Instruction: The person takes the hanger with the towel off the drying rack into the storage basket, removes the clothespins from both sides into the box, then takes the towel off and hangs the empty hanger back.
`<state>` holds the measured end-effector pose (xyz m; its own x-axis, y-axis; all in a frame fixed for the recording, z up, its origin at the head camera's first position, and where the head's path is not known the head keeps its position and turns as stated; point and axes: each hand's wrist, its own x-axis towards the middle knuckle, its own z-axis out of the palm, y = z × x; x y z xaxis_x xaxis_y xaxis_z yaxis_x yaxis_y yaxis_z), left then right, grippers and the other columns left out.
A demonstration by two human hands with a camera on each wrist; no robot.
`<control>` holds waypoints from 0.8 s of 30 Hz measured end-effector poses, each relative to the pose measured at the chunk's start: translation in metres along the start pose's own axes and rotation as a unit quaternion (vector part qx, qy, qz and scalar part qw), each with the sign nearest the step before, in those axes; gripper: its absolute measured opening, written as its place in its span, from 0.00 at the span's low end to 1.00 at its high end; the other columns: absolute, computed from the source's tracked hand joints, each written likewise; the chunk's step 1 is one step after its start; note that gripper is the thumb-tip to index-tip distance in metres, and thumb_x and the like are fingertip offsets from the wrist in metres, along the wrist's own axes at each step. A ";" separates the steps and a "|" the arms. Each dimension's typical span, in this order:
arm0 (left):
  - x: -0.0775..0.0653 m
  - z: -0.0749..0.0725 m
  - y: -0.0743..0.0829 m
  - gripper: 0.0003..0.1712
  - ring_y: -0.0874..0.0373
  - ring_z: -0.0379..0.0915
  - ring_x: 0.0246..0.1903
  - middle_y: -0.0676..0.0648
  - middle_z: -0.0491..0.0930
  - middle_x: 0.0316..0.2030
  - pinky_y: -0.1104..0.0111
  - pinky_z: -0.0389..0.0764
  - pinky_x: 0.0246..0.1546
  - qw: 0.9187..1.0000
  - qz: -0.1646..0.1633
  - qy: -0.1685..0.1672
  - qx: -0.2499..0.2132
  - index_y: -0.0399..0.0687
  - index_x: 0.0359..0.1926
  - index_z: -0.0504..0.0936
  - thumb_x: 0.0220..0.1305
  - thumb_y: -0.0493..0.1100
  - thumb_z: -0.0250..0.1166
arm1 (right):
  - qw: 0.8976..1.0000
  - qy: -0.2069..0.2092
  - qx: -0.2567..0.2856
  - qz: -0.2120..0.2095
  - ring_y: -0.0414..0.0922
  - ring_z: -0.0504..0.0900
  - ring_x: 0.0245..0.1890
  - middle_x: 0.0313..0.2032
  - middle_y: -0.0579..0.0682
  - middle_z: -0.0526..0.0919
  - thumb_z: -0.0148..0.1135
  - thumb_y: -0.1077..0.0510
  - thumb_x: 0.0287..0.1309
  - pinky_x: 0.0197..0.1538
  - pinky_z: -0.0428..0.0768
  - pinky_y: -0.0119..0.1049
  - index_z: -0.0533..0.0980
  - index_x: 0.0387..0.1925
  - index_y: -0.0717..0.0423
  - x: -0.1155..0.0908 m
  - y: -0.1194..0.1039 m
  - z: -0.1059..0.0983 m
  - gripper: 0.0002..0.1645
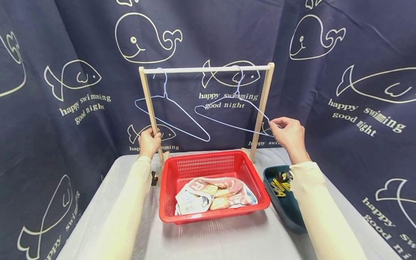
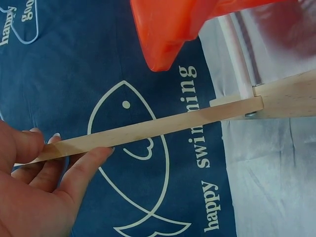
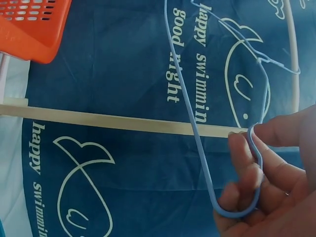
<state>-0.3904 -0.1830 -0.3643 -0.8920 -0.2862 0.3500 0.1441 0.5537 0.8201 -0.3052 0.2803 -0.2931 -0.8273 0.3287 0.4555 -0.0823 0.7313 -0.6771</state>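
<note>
A small wooden rack with a white rail (image 1: pixel 201 69) stands at the back of the table, and two light blue wire hangers hang from it. My left hand (image 1: pixel 149 143) grips the left post (image 1: pixel 148 94), its thumb on one side and fingers on the other in the left wrist view. At the right, my right hand (image 1: pixel 290 136) holds the outer end of the right hanger (image 1: pixel 237 95). In the right wrist view the fingers (image 3: pixel 249 180) curl round the bent wire. The left hanger (image 1: pixel 165 95) hangs free of both hands.
In front of the rack sits a red plastic basket (image 1: pixel 214 217) with a folded patterned cloth (image 1: pixel 224 191) in it. To its right, partly behind my sleeve, is a dark teal tray (image 1: pixel 287 216) with yellow clips (image 1: pixel 278 187). A small dark clip (image 1: pixel 154 178) lies left of the basket.
</note>
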 end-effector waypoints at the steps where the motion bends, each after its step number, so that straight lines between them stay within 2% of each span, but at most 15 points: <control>1: 0.000 0.000 0.000 0.17 0.41 0.80 0.47 0.37 0.87 0.46 0.49 0.80 0.54 1.000 -0.001 0.000 0.001 0.40 0.58 0.83 0.71 0.39 0.62 | 1.000 0.002 -0.001 -0.002 0.54 0.83 0.45 0.46 0.55 0.90 0.59 0.41 0.67 0.42 0.73 0.44 0.87 0.49 0.50 0.000 0.001 0.000 0.22; 10: -0.002 0.004 -0.002 0.16 0.41 0.79 0.47 0.38 0.88 0.45 0.50 0.78 0.56 1.000 0.015 0.000 0.004 0.40 0.55 0.85 0.70 0.38 0.62 | 1.000 0.004 -0.009 -0.002 0.52 0.81 0.41 0.44 0.55 0.90 0.54 0.47 0.67 0.37 0.71 0.44 0.87 0.49 0.47 -0.004 0.008 -0.005 0.20; 19: 0.004 -0.001 -0.002 0.15 0.41 0.79 0.48 0.38 0.88 0.45 0.51 0.77 0.57 1.000 0.009 -0.002 0.019 0.42 0.55 0.85 0.71 0.39 0.62 | 1.000 0.011 -0.014 -0.018 0.53 0.81 0.45 0.47 0.54 0.89 0.51 0.47 0.69 0.45 0.72 0.47 0.86 0.51 0.46 -0.007 0.002 -0.011 0.21; 24: 0.003 -0.007 0.001 0.17 0.40 0.80 0.50 0.36 0.87 0.47 0.51 0.78 0.57 0.999 0.010 -0.013 0.034 0.37 0.55 0.84 0.71 0.41 0.63 | 0.995 0.063 -0.009 -0.070 0.54 0.82 0.42 0.42 0.57 0.89 0.52 0.51 0.67 0.45 0.72 0.49 0.87 0.48 0.49 -0.015 -0.007 -0.019 0.20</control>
<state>-0.3899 -0.1884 -0.3589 -0.9004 -0.2548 0.3527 0.1331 0.6105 0.7808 -0.2818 0.2815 -0.2837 -0.7313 0.2942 0.6153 -0.1817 0.7855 -0.5916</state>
